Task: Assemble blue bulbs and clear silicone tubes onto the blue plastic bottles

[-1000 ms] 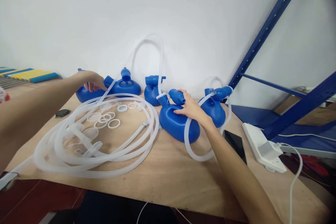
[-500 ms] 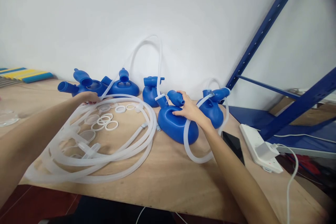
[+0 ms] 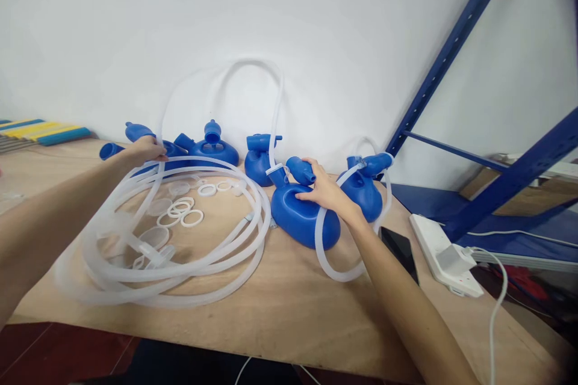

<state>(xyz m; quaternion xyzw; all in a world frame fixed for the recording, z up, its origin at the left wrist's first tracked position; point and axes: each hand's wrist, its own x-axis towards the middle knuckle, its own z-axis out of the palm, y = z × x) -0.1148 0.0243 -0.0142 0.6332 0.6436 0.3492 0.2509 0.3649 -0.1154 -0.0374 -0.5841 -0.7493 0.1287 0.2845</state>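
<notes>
My left hand (image 3: 149, 150) is closed around a translucent plastic hose (image 3: 160, 120), raised over the back of a loose hose coil (image 3: 212, 280). From there the hose arches up along the wall and comes down to the white cap on the neck of a blue urinal bottle (image 3: 300, 225). My right hand (image 3: 323, 189) grips that bottle by its handle, thumb on the near side; its other fingers are partly hidden behind the blue spout piece (image 3: 301, 170). Inside the coil lie white rings (image 3: 192, 218) and clear plastic lids (image 3: 154, 237).
More blue bottles stand along the wall, one with a hose (image 3: 361, 192) at right. A black phone (image 3: 400, 249) and a white power strip (image 3: 445, 258) with a plugged charger lie right. Blue shelf posts (image 3: 451, 42) rise beyond. Yellow and blue tubes (image 3: 43, 132) lie far left.
My left hand has lifted and moved slightly left with the hose, whose arch along the wall has widened. The coil has shifted a little. My right hand stays on the bottle.
</notes>
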